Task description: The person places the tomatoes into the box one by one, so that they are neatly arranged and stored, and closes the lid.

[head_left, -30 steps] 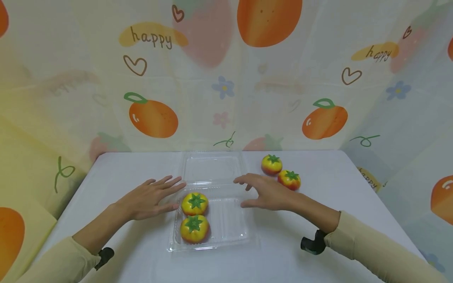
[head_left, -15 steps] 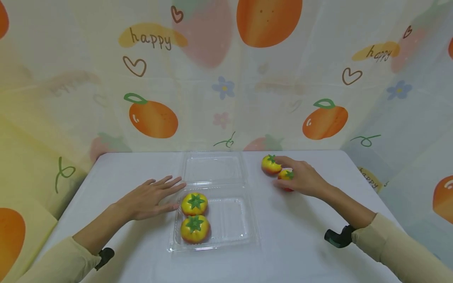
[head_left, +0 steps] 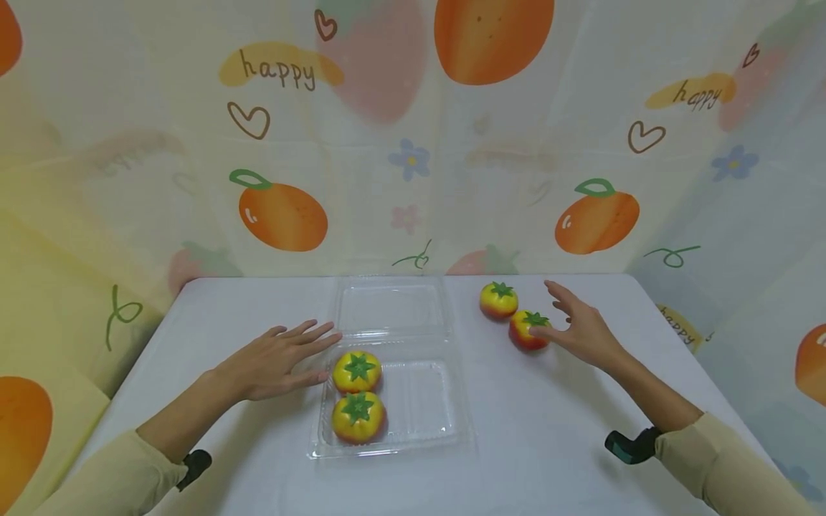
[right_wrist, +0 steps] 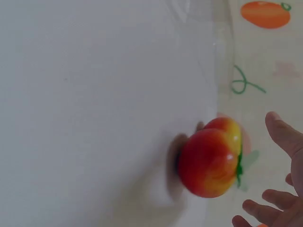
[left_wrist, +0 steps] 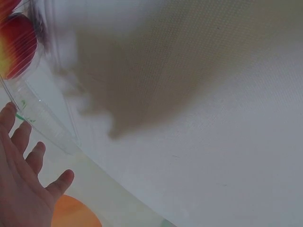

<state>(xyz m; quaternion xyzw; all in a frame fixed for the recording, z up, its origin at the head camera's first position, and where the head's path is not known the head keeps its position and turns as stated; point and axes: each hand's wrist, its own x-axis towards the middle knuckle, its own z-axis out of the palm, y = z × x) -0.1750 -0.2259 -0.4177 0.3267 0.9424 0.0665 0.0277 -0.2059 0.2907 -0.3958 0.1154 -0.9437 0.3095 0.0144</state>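
Clearly, one red-yellow fruit (head_left: 525, 338) lies below, apart from the right hand's (head_left: 586, 335) fingers (right_wrist: 263, 211).

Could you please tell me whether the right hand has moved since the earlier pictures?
Yes, the right hand has moved rightward in the head view, away from the clear box.

The right hand (head_left: 584, 333) has swung farther from the left hand (head_left: 277, 365); beyond it, the farther fruit (head_left: 499, 304) now shows whole, and the nearer fruit (head_left: 524, 338), half-hidden before, is overlapped only by the thumb (head_left: 550, 333).
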